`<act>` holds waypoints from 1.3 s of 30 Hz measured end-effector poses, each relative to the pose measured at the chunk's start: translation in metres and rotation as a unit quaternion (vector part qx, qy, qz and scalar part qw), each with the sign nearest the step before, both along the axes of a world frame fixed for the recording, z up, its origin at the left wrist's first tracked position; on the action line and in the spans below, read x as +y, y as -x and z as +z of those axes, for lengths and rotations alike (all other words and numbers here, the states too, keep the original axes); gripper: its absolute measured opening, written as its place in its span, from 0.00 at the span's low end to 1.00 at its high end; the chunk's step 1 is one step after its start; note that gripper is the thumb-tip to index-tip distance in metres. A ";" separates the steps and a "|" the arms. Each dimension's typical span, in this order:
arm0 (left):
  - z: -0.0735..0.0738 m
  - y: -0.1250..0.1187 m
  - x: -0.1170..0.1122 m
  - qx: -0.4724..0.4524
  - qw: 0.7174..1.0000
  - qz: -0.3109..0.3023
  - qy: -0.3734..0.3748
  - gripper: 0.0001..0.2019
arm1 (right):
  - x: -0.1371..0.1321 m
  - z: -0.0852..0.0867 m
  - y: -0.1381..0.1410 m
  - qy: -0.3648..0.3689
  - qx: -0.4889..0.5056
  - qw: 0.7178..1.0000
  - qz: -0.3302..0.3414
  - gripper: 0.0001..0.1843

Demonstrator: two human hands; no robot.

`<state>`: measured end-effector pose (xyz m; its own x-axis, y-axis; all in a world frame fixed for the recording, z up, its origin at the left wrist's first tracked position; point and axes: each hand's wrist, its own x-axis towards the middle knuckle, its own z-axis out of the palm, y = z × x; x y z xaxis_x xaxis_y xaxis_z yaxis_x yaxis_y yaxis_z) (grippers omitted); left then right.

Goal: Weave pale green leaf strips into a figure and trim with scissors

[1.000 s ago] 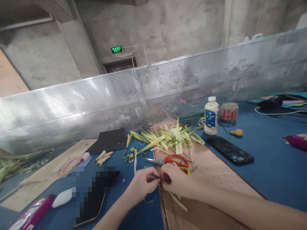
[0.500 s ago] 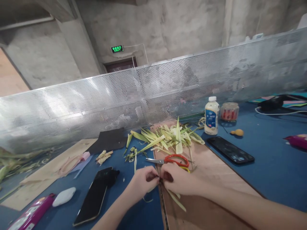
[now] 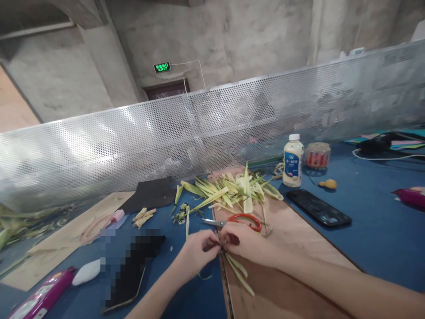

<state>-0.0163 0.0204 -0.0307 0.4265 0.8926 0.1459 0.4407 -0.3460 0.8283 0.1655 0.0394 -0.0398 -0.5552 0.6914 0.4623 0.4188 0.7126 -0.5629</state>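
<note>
My left hand [image 3: 197, 250] and my right hand [image 3: 244, 241] meet fingertip to fingertip at the left edge of the cardboard [image 3: 279, 288]. Both are closed in a pinch around the gathered end of some thin corn husk strips [image 3: 241, 275], whose pale green tails hang down over the cardboard. The fingers hide the exact grip. Just beyond my right hand lie scissors [image 3: 247, 218] with red handles, blades pointing left. Behind them a loose pile of corn husks [image 3: 232, 190] covers the far end of the cardboard.
On the blue table sit a dark phone [image 3: 318, 207], a milk bottle [image 3: 292, 161], a glass jar [image 3: 318, 155] and a small yellow gourd-shaped thing [image 3: 328, 183]. Leftward are a partly pixelated phone [image 3: 133, 270], a purple packet [image 3: 43, 294] and brown paper [image 3: 36, 266]. A perforated metal screen [image 3: 133, 146] borders the back.
My right hand has shifted slightly up and left, covering more of the scissors' handles. The husk strips' tails now spread more visibly below the fingers. My left hand stays nearly in place.
</note>
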 end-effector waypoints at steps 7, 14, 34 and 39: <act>0.006 -0.002 -0.003 -0.002 0.999 0.002 -0.033 0.02 | 0.003 -0.005 0.001 -0.028 0.012 0.999 0.023 0.07; 0.000 -0.001 0.000 -0.015 0.999 0.001 -0.040 0.01 | 0.004 -0.008 0.001 -0.020 0.010 1.000 0.022 0.06; 0.005 -0.003 -0.002 -0.052 0.998 0.024 -0.012 0.02 | -0.001 -0.003 0.002 0.022 0.030 0.999 0.002 0.07; 0.006 -0.004 -0.002 -0.023 0.998 0.060 -0.010 0.03 | 0.003 -0.009 0.005 0.022 0.024 0.999 -0.003 0.07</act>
